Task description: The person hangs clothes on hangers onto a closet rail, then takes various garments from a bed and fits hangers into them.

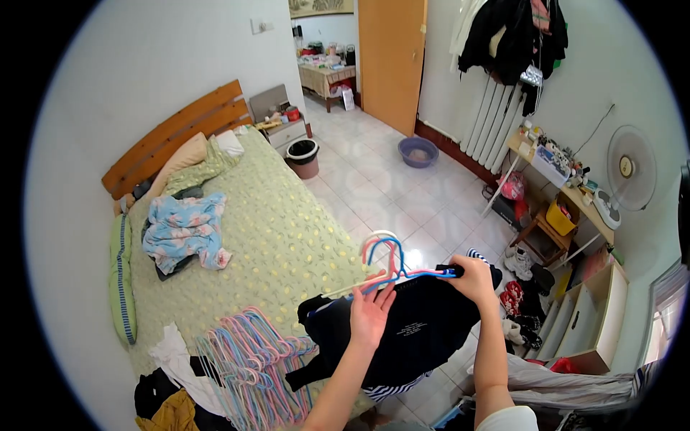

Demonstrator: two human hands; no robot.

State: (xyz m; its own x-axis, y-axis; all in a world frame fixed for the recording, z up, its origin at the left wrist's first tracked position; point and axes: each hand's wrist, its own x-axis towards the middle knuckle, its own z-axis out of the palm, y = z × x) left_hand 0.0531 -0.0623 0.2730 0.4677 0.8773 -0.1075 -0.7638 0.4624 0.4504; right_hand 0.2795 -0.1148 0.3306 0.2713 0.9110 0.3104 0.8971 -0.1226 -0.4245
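A black shirt (417, 327) with small pale print hangs in front of me on hangers (402, 274) in blue, pink and white, their hooks together at the top. My right hand (471, 280) is closed on the shirt's right shoulder, at the end of the blue hanger. My left hand (370, 316), palm showing and fingers stretched out, lies against the hangers near the shirt's left side. A navy-and-white striped garment (399, 388) shows below and behind the black shirt. A pile of pink, blue and white hangers (259, 359) lies on the bed's near edge.
On the bed (287, 223) are a blue floral garment (185, 226) and loose clothes (162, 391). Beyond it stand a bin (302, 161) and a purple basin (417, 153). At right are a desk (575, 194), a fan (631, 167) and a low shelf (586, 323).
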